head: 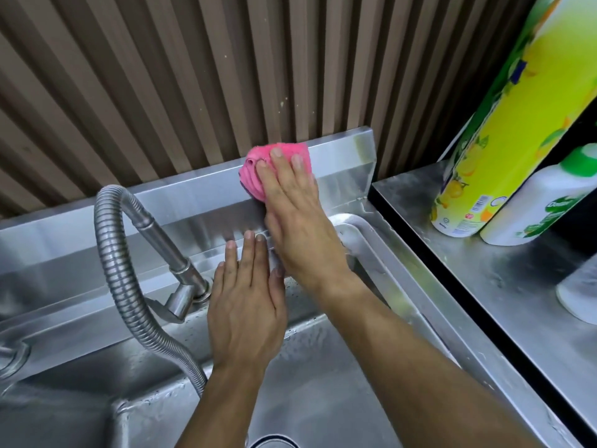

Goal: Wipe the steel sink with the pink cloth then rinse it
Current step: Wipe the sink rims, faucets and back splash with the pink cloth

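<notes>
The steel sink (416, 279) fills the lower part of the view, with a raised steel backsplash (342, 156) along the ribbed wall. My right hand (297, 218) presses the bunched pink cloth (255, 173) flat against the backsplash near its right end, fingers straight over the cloth. My left hand (247, 302) rests flat on the sink's back ledge beside the tap, fingers straight, holding nothing. The wet basin (155, 412) lies below both forearms.
A steel tap with a flexible ribbed hose (119, 263) arches at the left of my left hand. On the steel counter (504, 286) to the right stand a tall yellow-green bottle (504, 118), a white bottle with a green cap (542, 198) and a white container (578, 292).
</notes>
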`<act>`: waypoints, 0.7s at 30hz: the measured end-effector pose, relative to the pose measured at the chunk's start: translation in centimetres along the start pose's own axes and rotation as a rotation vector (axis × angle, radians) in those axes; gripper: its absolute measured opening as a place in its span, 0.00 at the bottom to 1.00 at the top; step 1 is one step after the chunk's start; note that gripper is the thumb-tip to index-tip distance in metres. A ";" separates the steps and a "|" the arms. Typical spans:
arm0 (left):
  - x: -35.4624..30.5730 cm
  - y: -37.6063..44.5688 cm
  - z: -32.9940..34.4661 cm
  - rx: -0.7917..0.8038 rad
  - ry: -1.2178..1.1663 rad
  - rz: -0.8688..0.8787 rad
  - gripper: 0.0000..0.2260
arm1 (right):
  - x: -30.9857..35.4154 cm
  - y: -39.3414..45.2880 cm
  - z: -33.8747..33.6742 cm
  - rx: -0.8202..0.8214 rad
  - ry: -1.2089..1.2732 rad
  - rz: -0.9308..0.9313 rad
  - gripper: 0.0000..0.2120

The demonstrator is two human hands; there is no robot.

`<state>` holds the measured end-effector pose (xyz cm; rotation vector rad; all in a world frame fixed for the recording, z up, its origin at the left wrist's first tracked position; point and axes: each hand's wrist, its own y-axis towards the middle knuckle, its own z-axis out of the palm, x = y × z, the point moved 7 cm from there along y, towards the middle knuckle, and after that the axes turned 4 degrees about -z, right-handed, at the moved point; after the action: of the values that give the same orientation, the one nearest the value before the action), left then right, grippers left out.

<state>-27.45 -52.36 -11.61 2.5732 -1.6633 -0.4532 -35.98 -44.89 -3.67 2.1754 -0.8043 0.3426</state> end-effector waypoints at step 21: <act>-0.3 -0.1 -0.4 -0.023 -0.009 0.013 0.27 | -2.9 -5.8 1.7 0.396 -0.400 0.349 0.30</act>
<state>-27.32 -52.11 -11.20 2.5464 -1.6672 -0.4803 -34.48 -41.94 -9.53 2.5091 -1.4515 0.2563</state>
